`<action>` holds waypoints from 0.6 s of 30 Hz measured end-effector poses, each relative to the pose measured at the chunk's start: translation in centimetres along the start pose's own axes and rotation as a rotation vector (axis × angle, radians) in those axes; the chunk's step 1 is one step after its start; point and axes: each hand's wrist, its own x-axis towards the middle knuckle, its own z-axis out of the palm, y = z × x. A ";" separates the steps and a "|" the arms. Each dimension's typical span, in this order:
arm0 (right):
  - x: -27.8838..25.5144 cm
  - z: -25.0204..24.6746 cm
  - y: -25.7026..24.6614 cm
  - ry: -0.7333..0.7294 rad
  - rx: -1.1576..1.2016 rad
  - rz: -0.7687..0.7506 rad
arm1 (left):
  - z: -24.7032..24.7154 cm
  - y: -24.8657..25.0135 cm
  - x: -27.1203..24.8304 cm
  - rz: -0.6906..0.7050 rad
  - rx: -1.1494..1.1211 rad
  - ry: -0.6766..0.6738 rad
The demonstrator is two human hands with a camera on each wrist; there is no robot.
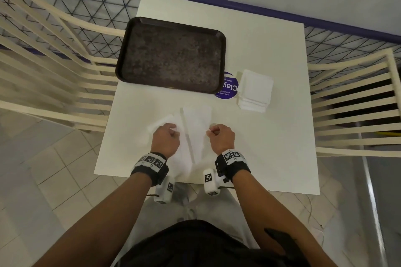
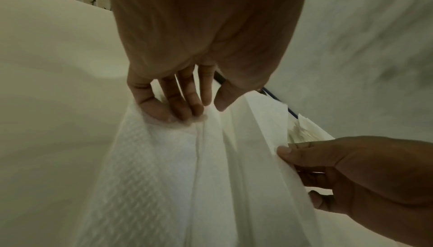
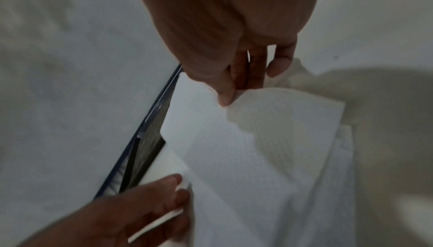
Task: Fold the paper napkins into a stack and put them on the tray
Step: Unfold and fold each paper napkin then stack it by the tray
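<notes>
A white embossed paper napkin [image 1: 195, 128] hangs partly unfolded over the near middle of the white table [image 1: 271, 147]. My left hand [image 1: 166, 137] pinches its left edge [image 2: 178, 119], fingers curled onto the paper. My right hand [image 1: 220, 135] pinches the right edge between thumb and fingers [image 3: 227, 95]. In each wrist view the other hand [image 2: 351, 173] [image 3: 140, 212] shows gripping the opposite side of the napkin. A stack of folded white napkins [image 1: 256, 91] lies to the right. The dark brown tray [image 1: 171, 55] sits behind, nothing on it.
A round purple sticker [image 1: 230, 86] lies on the table between tray and napkin stack. Cream slatted chairs [image 1: 50, 67] [image 1: 355, 102] flank the table on both sides. A black mesh barrier with a purple rail [image 1: 249, 6] runs behind the table.
</notes>
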 end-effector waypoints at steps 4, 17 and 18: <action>-0.1 -1.8 0.0 -0.005 0.121 -0.027 | 0.4 2.0 0.1 0.066 -0.047 0.027; 1.6 -3.2 -0.4 -0.175 0.274 0.039 | 1.4 5.0 1.0 0.025 -0.322 -0.177; 1.8 -3.4 -0.5 -0.237 0.292 0.045 | 1.3 5.4 0.9 0.029 -0.329 -0.178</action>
